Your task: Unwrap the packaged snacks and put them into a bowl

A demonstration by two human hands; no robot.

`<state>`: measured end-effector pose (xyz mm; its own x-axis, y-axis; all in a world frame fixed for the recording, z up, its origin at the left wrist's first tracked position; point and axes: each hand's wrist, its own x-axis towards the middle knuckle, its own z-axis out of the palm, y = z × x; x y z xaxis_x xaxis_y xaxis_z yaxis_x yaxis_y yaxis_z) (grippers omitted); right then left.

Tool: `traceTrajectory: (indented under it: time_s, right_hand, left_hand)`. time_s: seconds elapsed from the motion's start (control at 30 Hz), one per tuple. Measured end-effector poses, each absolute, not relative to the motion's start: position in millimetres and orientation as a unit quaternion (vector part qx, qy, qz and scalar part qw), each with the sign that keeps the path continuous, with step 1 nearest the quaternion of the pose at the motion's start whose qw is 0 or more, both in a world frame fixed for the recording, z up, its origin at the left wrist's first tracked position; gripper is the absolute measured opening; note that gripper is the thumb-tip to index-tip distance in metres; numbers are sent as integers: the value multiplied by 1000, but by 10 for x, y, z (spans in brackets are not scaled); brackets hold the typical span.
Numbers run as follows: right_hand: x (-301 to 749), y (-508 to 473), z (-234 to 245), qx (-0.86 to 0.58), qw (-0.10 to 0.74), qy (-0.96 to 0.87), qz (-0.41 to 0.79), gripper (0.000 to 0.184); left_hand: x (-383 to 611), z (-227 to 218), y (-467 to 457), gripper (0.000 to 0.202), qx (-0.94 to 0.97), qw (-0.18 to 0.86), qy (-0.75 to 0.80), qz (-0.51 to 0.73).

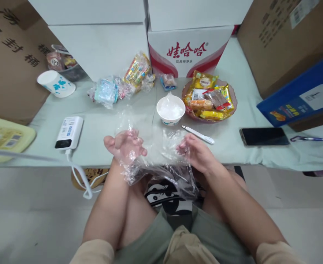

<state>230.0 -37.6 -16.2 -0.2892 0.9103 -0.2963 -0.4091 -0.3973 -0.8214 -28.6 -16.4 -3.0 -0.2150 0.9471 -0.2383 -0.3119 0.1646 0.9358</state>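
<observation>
A sheet of clear, crinkled plastic film (161, 150) stretches between my two hands at the table's front edge, its lower part hanging over my lap. My left hand (127, 146) is palm up with fingers apart and slightly bent, and the film lies over it. On the other side, my right hand (198, 152) has its fingers curled together on the film's edge. Just beyond the hands stands a white paper cup (171, 116) with clear plastic in its mouth. A white-handled knife (198, 134) lies close to my right fingers.
A pink bowl (234, 110) of wrapped snacks sits behind the knife. Wrapped packets (106, 90) lie back left, near a tipped paper cup (56, 83). A power bank (69, 132) with a cable is left; a phone (264, 136) and pen (308, 139) are right. Boxes (190, 51) line the back.
</observation>
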Motion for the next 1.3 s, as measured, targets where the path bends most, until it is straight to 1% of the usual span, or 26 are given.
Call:
traceTrajectory:
  time_s: [0.07,0.13,0.2,0.23,0.27,0.3,0.37,0.4,0.47,0.53,0.6,0.67,0.73,0.8,0.93,0.97,1.0,1.07,1.1,1.13,1.2,1.27,1.3]
  right_hand:
    - [2358,-343,-130,-405,481,-301,717,38]
    - [2398,-344,-100,-398,477,-287,729,43]
    - [2421,-371,-87,-392,444,-295,750,58]
    - [2434,-383,-90,-397,437,-305,747,68]
    - [2453,-387,-99,-409,445,-314,732,75]
    - [2481,-382,-112,-427,465,-315,709,78]
    - [2559,-342,-144,-461,523,-295,653,75]
    - [2600,-317,-159,-473,549,-279,630,72]
    - [2657,-292,-180,-481,572,-260,612,73]
    - [2657,-333,-194,-479,557,-274,621,86]
    - [2607,-437,-213,-486,515,-319,630,104]
    - [2548,-553,-247,-509,486,-369,607,113]
    - [2521,-620,-288,-534,494,-396,560,109]
    - [2540,-626,-317,-546,516,-405,522,96]
    - [2657,-569,-308,-535,526,-438,495,51]
    - [2688,-559,-300,-528,525,-454,489,46]
    - [2718,-551,-295,-521,522,-474,482,45]
    - [2765,-539,-297,-523,499,-524,452,51]
    - [2783,-532,-304,-536,479,-552,423,50]
    - [2795,-524,-312,-556,458,-579,381,43]
    - [2808,-515,-319,-603,437,-616,257,27]
    - [2813,-527,-298,-618,461,-625,122,21]
    - [2815,-544,-276,-605,485,-627,79,20]
  left_hand:
    - [-282,18,-142,68,238,581,503,593]
    - [-286,61,-111,69,226,602,477,599]
    - [-292,91,-62,66,254,610,449,601]
    - [-294,99,-32,62,273,612,441,597]
    - [-296,102,-1,55,294,610,445,586]
    - [-298,99,29,46,314,602,462,570]
    - [-302,86,70,29,337,586,517,524]
    - [-304,77,76,25,342,583,541,500]
    - [-306,66,57,26,345,594,565,457]
    - [-304,67,11,27,348,603,566,442]
    - [-303,77,-38,26,345,591,570,455]
    - [-310,84,-68,28,341,568,582,472]
    - [-335,78,-76,34,352,537,600,477]
    - [-379,59,-72,39,380,507,606,481]
    - [-506,22,-106,32,469,461,568,496]
    - [-539,16,-132,32,499,447,560,487]
    - [-569,10,-163,33,531,430,556,474]
    - [-614,-4,-230,38,596,380,554,440]
    - [-626,-13,-259,37,627,347,557,419]
    - [-630,-23,-280,33,655,310,561,400]
    - [-618,-37,-295,22,696,231,571,369]
    - [-591,-30,-282,16,706,173,571,381]
    - [-579,-16,-271,16,701,169,562,405]
